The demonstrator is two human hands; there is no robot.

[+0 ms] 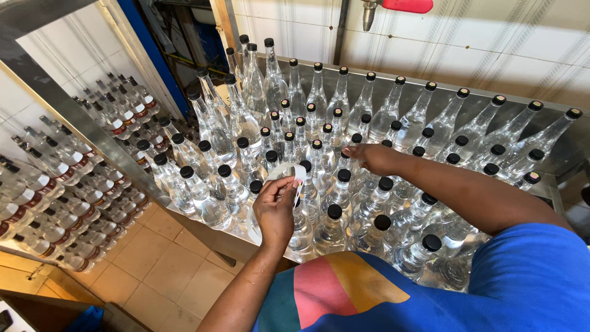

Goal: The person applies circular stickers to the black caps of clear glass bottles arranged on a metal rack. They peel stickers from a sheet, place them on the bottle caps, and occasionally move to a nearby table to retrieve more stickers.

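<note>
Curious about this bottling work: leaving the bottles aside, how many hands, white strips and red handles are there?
hands: 2, left hand and right hand
white strip: 1
red handle: 1
total: 4

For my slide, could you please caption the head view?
Left hand lifts a white label strip while right hand rests among black-capped clear bottles on a steel table.
</note>
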